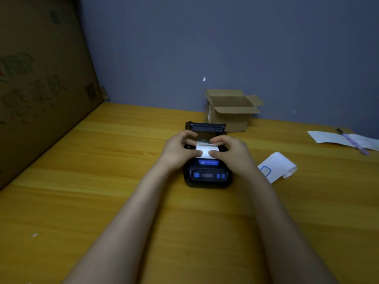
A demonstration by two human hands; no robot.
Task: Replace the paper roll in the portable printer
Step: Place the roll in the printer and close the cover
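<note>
left hand (178,149), right hand (231,153), fingers (217,154) pinching paper roll (206,149)

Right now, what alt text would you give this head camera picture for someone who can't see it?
Two bare hands, left hand and right hand, hold a white paper roll in an open black portable printer on a yellow wooden table. A small open cardboard box stands behind it; a loose paper strip lies to the right.

Black printer (207,171) (lid open) holds white paper roll (205,149) on table.

Both forearms are bare to the frame edge, with no sleeves, rings or watch showing.
</note>
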